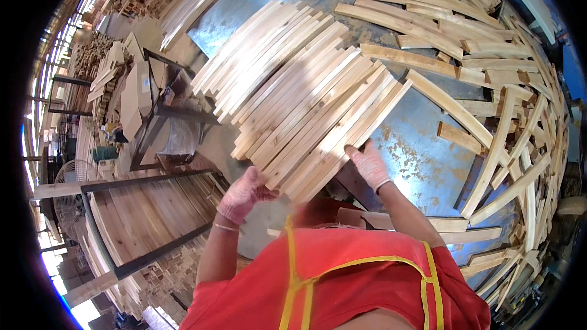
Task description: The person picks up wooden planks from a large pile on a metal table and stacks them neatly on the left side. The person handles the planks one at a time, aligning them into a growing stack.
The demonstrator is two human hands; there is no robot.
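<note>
A row of pale wooden strips (312,107) lies side by side on a metal-topped table (422,140), their near ends uneven. My left hand (241,197), in a light knitted glove, is closed at the near left ends of the strips, fingers curled against them. My right hand (369,168), gloved too, grips the long edge of the nearest strip, with the thumb on its edge. Part of the right fingers is hidden by the wood. More strips in the row stretch away toward the far left.
A loose heap of wooden slats (526,104) covers the table's right side. A dark-framed rack of boards (153,220) stands at the left, with a fan (70,186) beyond it. Cardboard (136,95) and stacked wood (92,55) are farther back on the left.
</note>
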